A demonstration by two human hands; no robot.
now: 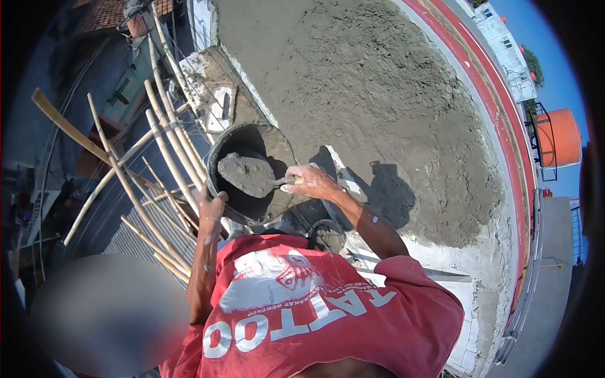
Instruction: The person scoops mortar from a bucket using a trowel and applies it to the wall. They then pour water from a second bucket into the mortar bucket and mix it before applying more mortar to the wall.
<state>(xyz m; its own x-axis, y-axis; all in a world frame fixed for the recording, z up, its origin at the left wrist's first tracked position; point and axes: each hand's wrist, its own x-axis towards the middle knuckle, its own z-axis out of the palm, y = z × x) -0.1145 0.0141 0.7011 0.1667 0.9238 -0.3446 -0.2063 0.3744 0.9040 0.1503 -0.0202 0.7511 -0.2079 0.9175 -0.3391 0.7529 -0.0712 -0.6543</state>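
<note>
My right hand (310, 181) is closed on the handle of a trowel. A heap of wet grey mortar (246, 174) covers the trowel's blade, over the mouth of a dark bucket (213, 165). The bucket is tilted, and more grey mortar lines its inner side. At the bucket's near left rim, my left hand (213, 205) grips the edge. Beyond the bucket spreads a surface of rough wet mortar (378, 82), where a shadow falls.
Bamboo poles (165, 148) stick up at the left beside corrugated roofing (142, 233). A second bucket (326, 236) stands close to my body. A long metal straightedge (441, 275) lies at the right. A red-painted edge (504, 107) curves along the far right, with an orange tank (558, 138) beyond.
</note>
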